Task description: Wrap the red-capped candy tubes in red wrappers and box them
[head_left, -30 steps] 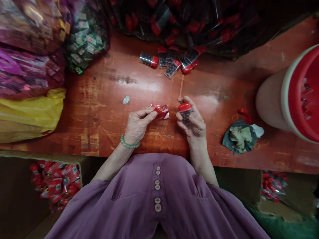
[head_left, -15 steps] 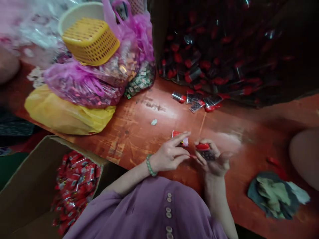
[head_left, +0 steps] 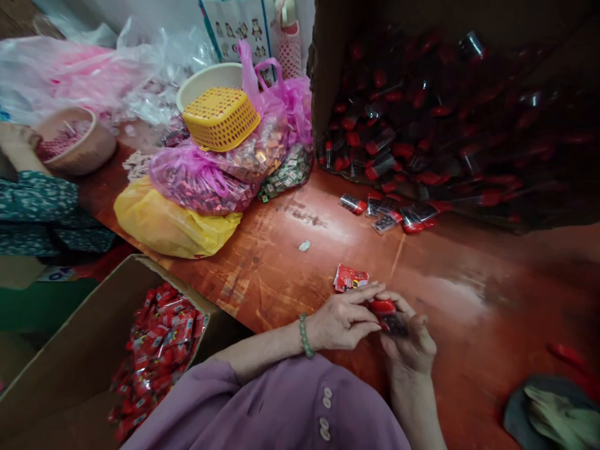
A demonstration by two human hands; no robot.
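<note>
My right hand (head_left: pixel 412 344) is closed around a small clear bottle (head_left: pixel 396 325) with a red cap and dark contents. From the left, my left hand (head_left: pixel 347 319), with a green bead bracelet at its wrist, reaches over with its fingertips pinched at the red-capped end. Something thin and red shows by its thumb, too small to make out. Just beyond the left fingers lie a few red printed labels (head_left: pixel 349 278) on the table. Farther back, several similar red-capped bottles (head_left: pixel 387 222) rest loose near the big carton.
A large carton (head_left: pixel 323 100) of red-capped bottles stands back right. Filled bags (head_left: pixel 178 225) and a yellow basket (head_left: pixel 220 119) are piled back left. An open box (head_left: pixel 60 350) of red packets sits front left. Another person's hand (head_left: pixel 19 140) is at a pink bowl (head_left: pixel 89 150). A cloth (head_left: pixel 557 412) lies right.
My left hand has moved right, bringing its fingertips onto the bottle in my right hand. The camera view has shifted, showing more of the left side and the other person's arm.
</note>
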